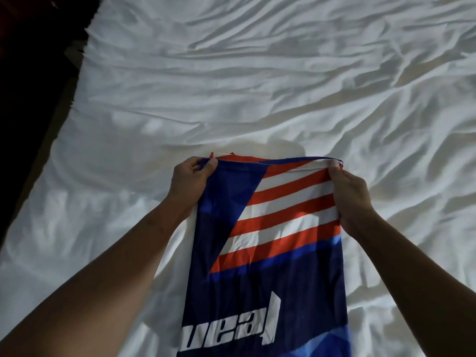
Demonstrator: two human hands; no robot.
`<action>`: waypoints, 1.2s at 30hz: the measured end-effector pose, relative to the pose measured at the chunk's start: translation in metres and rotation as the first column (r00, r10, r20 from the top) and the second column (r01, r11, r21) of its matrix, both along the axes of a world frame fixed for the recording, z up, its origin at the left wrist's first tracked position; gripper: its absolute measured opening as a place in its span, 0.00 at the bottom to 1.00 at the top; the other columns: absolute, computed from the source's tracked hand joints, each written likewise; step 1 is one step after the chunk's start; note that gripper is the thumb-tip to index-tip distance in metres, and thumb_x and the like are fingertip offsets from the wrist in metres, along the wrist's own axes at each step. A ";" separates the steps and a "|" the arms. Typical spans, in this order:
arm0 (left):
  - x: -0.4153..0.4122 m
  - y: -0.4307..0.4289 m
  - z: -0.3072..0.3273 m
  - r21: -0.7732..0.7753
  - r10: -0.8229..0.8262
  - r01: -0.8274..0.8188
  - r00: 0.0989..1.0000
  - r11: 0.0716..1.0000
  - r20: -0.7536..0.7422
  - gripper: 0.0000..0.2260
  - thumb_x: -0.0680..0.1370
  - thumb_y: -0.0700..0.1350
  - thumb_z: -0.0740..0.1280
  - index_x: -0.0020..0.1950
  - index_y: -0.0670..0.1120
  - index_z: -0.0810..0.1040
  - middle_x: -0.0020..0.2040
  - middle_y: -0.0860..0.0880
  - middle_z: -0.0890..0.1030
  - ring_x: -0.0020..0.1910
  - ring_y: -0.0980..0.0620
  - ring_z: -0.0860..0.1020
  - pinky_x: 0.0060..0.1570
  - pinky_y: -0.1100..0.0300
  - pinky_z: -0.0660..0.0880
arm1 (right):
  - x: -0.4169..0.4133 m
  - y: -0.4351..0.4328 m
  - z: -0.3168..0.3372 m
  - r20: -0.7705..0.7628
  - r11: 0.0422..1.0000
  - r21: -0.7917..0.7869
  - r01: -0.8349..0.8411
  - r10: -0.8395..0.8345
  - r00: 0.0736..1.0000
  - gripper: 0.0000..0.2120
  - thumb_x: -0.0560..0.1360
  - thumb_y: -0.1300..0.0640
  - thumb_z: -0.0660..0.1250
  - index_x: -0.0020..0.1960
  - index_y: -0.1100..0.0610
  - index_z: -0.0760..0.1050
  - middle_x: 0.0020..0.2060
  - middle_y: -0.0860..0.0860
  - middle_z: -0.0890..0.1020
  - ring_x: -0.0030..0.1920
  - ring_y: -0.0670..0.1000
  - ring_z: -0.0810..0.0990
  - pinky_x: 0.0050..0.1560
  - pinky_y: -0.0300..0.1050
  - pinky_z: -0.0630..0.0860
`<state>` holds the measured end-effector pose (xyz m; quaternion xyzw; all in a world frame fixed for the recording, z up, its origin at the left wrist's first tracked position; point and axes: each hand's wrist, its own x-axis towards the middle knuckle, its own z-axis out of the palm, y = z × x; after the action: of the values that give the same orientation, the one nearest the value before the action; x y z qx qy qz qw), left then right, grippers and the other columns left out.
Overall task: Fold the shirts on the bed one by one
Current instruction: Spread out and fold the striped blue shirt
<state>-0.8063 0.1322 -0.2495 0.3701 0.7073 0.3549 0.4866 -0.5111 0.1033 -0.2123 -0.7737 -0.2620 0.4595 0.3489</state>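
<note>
A navy blue shirt with red and white diagonal stripes and white lettering hangs in a narrow folded strip above the white bed sheet. My left hand pinches its upper left corner. My right hand grips the upper right corner and edge. The top fold stretches taut between both hands. The shirt's lower end runs out of the bottom of the view.
The wrinkled white sheet covers nearly the whole view. The bed's left edge runs diagonally, with dark floor beyond it. No other shirts are in sight.
</note>
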 end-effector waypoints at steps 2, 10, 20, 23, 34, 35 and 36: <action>0.001 -0.013 0.004 0.027 0.010 -0.006 0.988 1.000 -0.151 0.11 0.81 0.52 0.71 0.56 0.46 0.81 0.49 0.49 0.85 0.50 0.49 0.84 0.52 0.54 0.82 | -0.001 -0.007 -0.004 0.249 0.987 -0.037 -0.153 0.158 0.956 0.23 0.83 0.39 0.61 0.49 0.58 0.79 0.45 0.56 0.83 0.51 0.62 0.82 0.50 0.55 0.78; 0.022 -0.139 0.022 -0.235 -0.074 -0.042 0.883 0.971 -0.464 0.23 0.82 0.65 0.61 0.48 0.46 0.79 0.42 0.49 0.81 0.44 0.45 0.79 0.47 0.51 0.73 | -0.027 -0.125 -0.008 0.360 0.932 -0.305 -0.196 0.303 0.883 0.27 0.79 0.30 0.58 0.60 0.52 0.70 0.47 0.51 0.79 0.47 0.56 0.79 0.52 0.58 0.78; 0.027 -0.188 0.019 -0.173 -0.010 -0.088 0.869 0.981 -0.494 0.20 0.86 0.57 0.59 0.39 0.48 0.73 0.37 0.49 0.77 0.38 0.45 0.76 0.41 0.51 0.70 | -0.035 -0.168 -0.012 0.429 0.964 -0.198 -0.180 0.250 0.868 0.16 0.84 0.42 0.58 0.51 0.56 0.67 0.42 0.54 0.76 0.45 0.62 0.75 0.44 0.55 0.70; 0.032 -0.214 0.020 -0.156 0.013 -0.103 0.869 0.982 -0.495 0.19 0.86 0.55 0.59 0.38 0.49 0.71 0.35 0.52 0.75 0.37 0.45 0.76 0.40 0.53 0.65 | -0.029 -0.183 -0.010 0.466 0.944 -0.221 -0.244 0.322 0.824 0.16 0.84 0.41 0.58 0.55 0.55 0.68 0.45 0.57 0.80 0.42 0.61 0.75 0.43 0.56 0.74; 0.053 -0.264 0.040 -0.048 -0.103 0.103 0.644 0.994 -0.758 0.19 0.86 0.55 0.58 0.67 0.43 0.75 0.57 0.42 0.78 0.53 0.44 0.76 0.48 0.46 0.78 | -0.073 -0.241 -0.006 0.775 0.809 -0.090 -0.580 0.423 0.470 0.27 0.83 0.46 0.57 0.77 0.58 0.66 0.78 0.60 0.66 0.77 0.63 0.64 0.74 0.65 0.63; 0.047 -0.267 0.038 -0.160 -0.106 -0.013 0.694 0.987 -0.712 0.22 0.85 0.60 0.55 0.66 0.44 0.74 0.57 0.43 0.78 0.53 0.44 0.77 0.49 0.45 0.79 | -0.073 -0.246 -0.008 0.757 0.830 -0.099 -0.549 0.421 0.500 0.27 0.82 0.45 0.57 0.77 0.57 0.66 0.78 0.60 0.66 0.76 0.63 0.65 0.73 0.65 0.64; 0.040 -0.271 0.034 -0.228 -0.093 -0.084 0.740 0.970 -0.667 0.26 0.83 0.65 0.52 0.62 0.45 0.74 0.54 0.44 0.78 0.52 0.44 0.78 0.48 0.45 0.80 | -0.070 -0.249 -0.009 0.733 0.866 -0.107 -0.489 0.401 0.549 0.28 0.82 0.44 0.58 0.77 0.57 0.66 0.77 0.60 0.67 0.75 0.63 0.66 0.72 0.65 0.66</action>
<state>-0.7658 -0.1390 -0.2155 0.4122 0.8722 0.1068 0.2408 -0.5811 -0.1457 -0.2209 -0.7786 -0.5914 0.1669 0.1274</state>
